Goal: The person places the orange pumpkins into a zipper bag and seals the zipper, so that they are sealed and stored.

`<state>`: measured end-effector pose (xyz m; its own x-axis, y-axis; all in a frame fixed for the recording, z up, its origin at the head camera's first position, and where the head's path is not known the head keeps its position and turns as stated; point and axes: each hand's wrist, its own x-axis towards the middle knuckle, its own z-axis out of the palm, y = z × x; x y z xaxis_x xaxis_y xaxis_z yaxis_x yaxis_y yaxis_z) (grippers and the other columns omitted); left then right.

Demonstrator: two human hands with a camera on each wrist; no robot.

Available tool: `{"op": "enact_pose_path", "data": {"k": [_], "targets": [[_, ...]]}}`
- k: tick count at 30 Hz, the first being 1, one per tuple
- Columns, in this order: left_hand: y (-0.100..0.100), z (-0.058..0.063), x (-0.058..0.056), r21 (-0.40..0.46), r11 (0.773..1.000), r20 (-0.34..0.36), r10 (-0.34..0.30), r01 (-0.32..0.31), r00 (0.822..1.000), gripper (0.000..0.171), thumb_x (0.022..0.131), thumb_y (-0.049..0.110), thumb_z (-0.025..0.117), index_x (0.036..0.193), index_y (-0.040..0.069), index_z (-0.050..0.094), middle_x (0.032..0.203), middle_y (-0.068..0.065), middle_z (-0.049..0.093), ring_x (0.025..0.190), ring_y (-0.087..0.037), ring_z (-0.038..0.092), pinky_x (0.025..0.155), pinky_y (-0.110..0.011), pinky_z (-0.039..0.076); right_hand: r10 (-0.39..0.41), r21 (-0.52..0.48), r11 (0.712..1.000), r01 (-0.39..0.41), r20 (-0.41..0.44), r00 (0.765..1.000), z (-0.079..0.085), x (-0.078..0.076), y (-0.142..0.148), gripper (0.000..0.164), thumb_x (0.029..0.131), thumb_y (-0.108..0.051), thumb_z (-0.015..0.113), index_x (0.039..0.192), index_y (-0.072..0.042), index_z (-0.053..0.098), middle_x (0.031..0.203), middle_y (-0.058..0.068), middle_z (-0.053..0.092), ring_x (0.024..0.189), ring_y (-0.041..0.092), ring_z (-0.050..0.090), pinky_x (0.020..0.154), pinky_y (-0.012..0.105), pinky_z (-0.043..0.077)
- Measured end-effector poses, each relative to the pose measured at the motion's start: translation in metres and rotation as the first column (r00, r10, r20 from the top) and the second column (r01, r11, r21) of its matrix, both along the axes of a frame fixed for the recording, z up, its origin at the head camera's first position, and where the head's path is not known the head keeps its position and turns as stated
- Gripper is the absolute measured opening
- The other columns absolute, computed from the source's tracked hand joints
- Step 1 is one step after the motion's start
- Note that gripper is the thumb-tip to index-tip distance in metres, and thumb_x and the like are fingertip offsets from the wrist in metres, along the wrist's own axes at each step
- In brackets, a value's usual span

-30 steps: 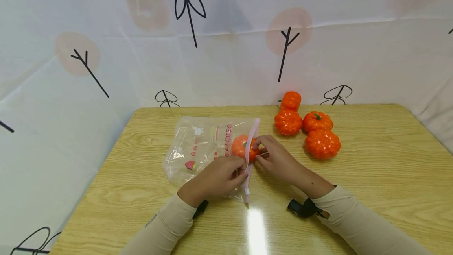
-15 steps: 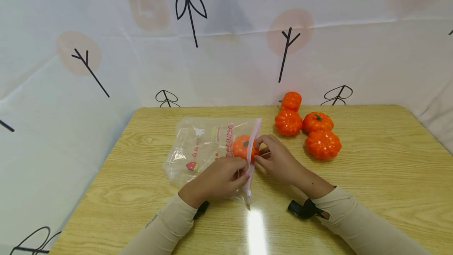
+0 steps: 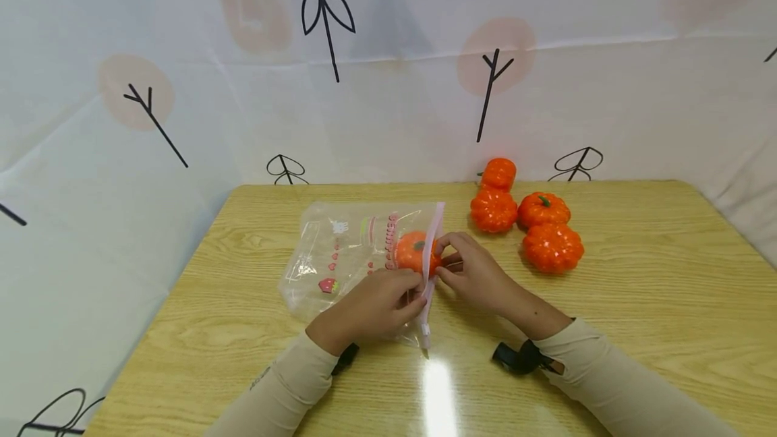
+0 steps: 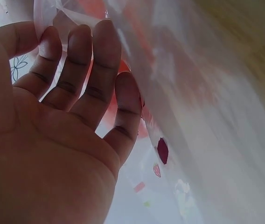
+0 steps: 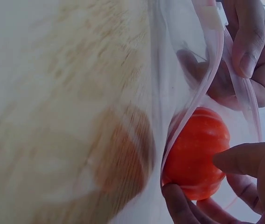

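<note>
A clear zip bag with a pink zip edge and printed strawberries lies on the table, its mouth facing right. My left hand pinches one side of the pink edge between thumb and index finger, as the left wrist view shows; its other fingers are apart from the edge. Just inside the mouth is a small orange pumpkin. My right hand holds that pumpkin, thumb on one side and fingers beneath. Through the clear plastic its stem shows in the head view.
Several more orange pumpkins sit close together at the back right of the wooden table. Behind the table hangs a white cloth with plant drawings. The zip slider is at the bag's near end.
</note>
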<state>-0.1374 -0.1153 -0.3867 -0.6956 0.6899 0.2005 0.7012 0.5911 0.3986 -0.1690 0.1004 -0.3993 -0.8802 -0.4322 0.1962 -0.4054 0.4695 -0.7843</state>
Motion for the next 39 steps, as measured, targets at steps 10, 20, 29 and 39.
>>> {"op": "enact_pose_path", "data": {"k": [10, 20, 29, 39], "targets": [[-0.0013, -0.0002, -0.0016, 0.005, 1.0, 0.005, -0.006, 0.006, 1.0, 0.021, 0.097, 0.022, 0.061, 0.079, 0.018, 0.051, 0.07, 0.009, 0.046, 0.065, -0.004, 0.044, 0.065, -0.017, 0.034, 0.056, -0.06, 0.997, -0.054, 0.028, 0.998, 0.0015, 0.0022, -0.0029, 0.023, 0.091, 0.005, 0.065, 0.11, -0.004, 0.054, 0.123, 0.02, 0.052, 0.103, 0.035, 0.069, 0.084, 0.034, 0.059], [0.0008, -0.0006, -0.0007, 0.01, 1.0, 0.016, -0.003, 0.003, 1.0, 0.02, 0.097, 0.022, 0.061, 0.08, 0.017, 0.052, 0.07, 0.009, 0.046, 0.066, -0.004, 0.045, 0.064, -0.016, 0.035, 0.11, -0.084, 0.991, -0.106, 0.035, 0.993, 0.0005, 0.0033, -0.0023, 0.022, 0.091, 0.007, 0.062, 0.109, -0.006, 0.055, 0.126, 0.019, 0.052, 0.107, 0.036, 0.069, 0.087, 0.034, 0.058], [0.0037, 0.0016, 0.0008, -0.009, 1.0, 0.023, 0.01, -0.01, 1.0, 0.02, 0.097, 0.023, 0.06, 0.08, 0.017, 0.052, 0.07, 0.008, 0.046, 0.066, -0.005, 0.045, 0.064, -0.016, 0.035, 0.13, -0.085, 0.989, -0.125, 0.062, 0.99, -0.0024, 0.0028, 0.0011, 0.023, 0.092, 0.007, 0.06, 0.11, -0.006, 0.055, 0.13, 0.021, 0.05, 0.109, 0.039, 0.068, 0.087, 0.035, 0.058], [0.0024, -0.0035, -0.0002, -0.012, 0.999, 0.012, 0.043, -0.043, 0.999, 0.02, 0.098, 0.025, 0.059, 0.081, 0.018, 0.051, 0.072, 0.009, 0.046, 0.067, -0.004, 0.045, 0.064, -0.016, 0.034, 0.138, -0.057, 0.989, -0.135, 0.061, 0.989, -0.0008, 0.0011, 0.0023, 0.018, 0.094, 0.003, 0.059, 0.11, -0.007, 0.058, 0.133, 0.02, 0.05, 0.111, 0.038, 0.067, 0.089, 0.036, 0.057]]}}
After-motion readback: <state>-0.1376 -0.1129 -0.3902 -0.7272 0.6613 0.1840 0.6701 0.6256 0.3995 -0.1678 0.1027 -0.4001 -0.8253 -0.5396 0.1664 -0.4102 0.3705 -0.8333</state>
